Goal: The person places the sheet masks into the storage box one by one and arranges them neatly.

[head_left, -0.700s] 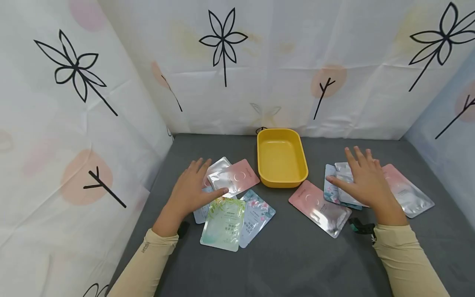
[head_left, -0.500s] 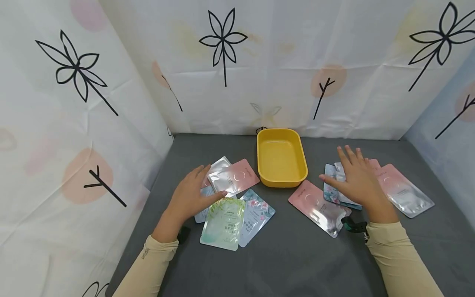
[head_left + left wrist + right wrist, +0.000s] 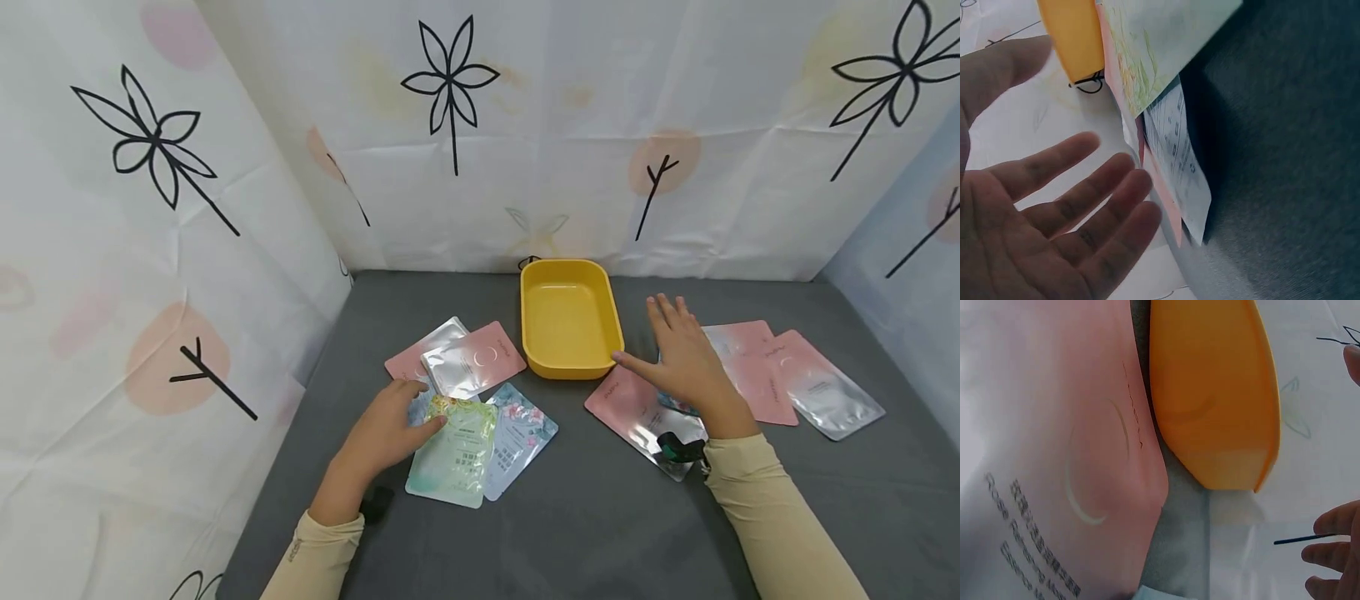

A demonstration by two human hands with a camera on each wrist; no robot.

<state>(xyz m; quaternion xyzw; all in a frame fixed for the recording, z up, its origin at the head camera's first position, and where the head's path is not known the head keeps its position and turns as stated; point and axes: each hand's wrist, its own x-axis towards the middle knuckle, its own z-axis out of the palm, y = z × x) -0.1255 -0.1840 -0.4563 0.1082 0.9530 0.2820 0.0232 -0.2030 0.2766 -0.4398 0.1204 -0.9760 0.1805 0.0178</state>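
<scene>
My left hand (image 3: 382, 433) hovers at the left edge of a pile of flat sheet-mask sachets, its fingers loosely spread and holding nothing. A green sachet (image 3: 452, 458) lies at the front of that pile, a blue floral one (image 3: 517, 437) beside it, and a pink-and-silver one (image 3: 476, 360) behind. The left wrist view shows the bare palm (image 3: 1029, 237) apart from the sachets. My right hand (image 3: 686, 362), fingers extended, is over the right-hand sachets, just right of the yellow tray (image 3: 572, 373). Below it lies a pink-and-silver sachet (image 3: 618, 400); the hand hides most of a blue one.
More pink sachets (image 3: 765, 387) lie at the right, one (image 3: 828, 387) nearest the table's right side. The yellow tray stands at the back middle with nothing in it. A dark grey cloth (image 3: 570, 533) covers the table. Patterned white curtains (image 3: 540, 167) enclose the back and sides.
My right hand has moved left toward the tray, uncovering pink sachets at the right. My left hand has drawn slightly toward me, revealing more of the rear pink sachet.
</scene>
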